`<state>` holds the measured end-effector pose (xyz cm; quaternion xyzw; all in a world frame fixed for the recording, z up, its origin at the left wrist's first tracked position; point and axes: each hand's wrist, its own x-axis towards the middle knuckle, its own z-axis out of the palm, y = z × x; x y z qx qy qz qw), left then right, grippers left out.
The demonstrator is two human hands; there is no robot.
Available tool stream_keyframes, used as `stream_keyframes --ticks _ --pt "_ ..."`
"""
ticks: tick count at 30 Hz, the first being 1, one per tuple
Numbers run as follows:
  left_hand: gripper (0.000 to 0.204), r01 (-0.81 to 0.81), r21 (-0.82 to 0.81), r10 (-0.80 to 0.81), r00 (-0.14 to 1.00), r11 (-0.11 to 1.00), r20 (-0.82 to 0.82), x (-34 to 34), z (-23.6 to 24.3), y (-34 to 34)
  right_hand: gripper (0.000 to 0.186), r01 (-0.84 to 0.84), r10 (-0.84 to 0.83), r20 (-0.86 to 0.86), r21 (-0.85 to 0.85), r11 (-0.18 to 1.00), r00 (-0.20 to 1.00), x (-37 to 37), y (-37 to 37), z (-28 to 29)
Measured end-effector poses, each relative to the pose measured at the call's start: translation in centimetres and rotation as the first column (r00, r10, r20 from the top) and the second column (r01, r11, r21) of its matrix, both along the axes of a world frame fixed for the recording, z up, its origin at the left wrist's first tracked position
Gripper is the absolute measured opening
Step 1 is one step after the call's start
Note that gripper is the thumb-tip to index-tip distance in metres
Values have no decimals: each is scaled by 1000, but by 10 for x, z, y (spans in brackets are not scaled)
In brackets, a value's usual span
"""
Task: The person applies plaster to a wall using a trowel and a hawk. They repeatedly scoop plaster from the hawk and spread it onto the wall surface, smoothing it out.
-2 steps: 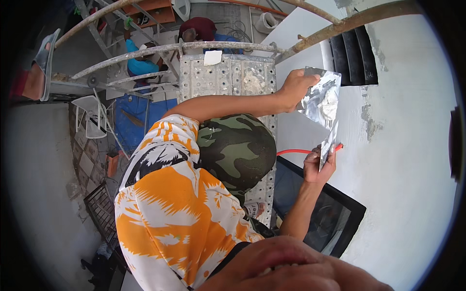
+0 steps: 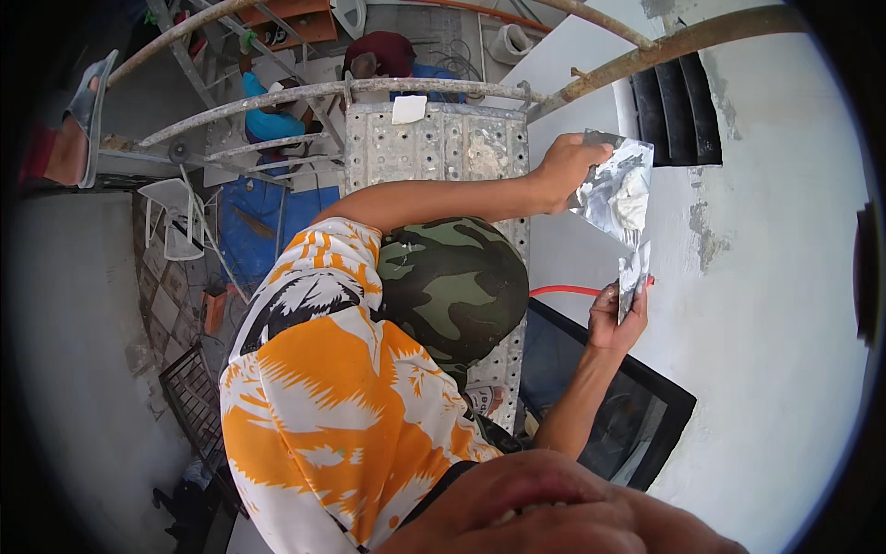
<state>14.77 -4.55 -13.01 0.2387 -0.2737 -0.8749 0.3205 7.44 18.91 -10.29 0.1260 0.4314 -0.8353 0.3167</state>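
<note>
My left hand (image 2: 563, 171) is closed on the edge of a wide metal plate (image 2: 598, 214), thumb on top. A mound of white putty (image 2: 631, 198) sits on the plate, with smears around it. Below it, my right hand (image 2: 618, 323) grips a putty knife (image 2: 632, 270), its flat metal blade pointing up. The blade's tip is close to the plate's lower corner, by the putty; I cannot tell whether they touch. The knife's handle is hidden in my fingers. Both tools are held in front of the pale wall (image 2: 775, 258).
A perforated scaffold plank (image 2: 438, 148) runs under my camouflage-covered knee, with a white scrap (image 2: 409, 110) on it. Rusty pipes (image 2: 683, 46) cross above. A red tube (image 2: 563, 290) and a dark-framed glass panel (image 2: 660, 406) are near my right arm. Two people (image 2: 268, 115) work below; another person's sandalled foot (image 2: 88, 120) is at left.
My right hand has moved slightly right, and the putty knife has turned so that more of its blade face shows. My left hand and the plate hold almost the same place.
</note>
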Motion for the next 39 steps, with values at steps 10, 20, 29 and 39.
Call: stream_keyframes --ticks 10,20,29,39 --pt "19 421 -166 -393 902 892 181 18 26 -30 44 314 718 -543 656 686 -435 -9 -13 79" --pt "32 571 -312 -362 769 759 527 29 44 -26 47 315 718 -456 680 662 -526 12 -52 104" --pt "22 -61 -287 44 997 956 -65 78 129 -99 43 -648 570 -658 160 744 493 -23 -18 39" --pt "28 -186 -310 141 977 932 -162 94 214 -173 35 -559 487 -275 -388 732 829 -72 -32 2"
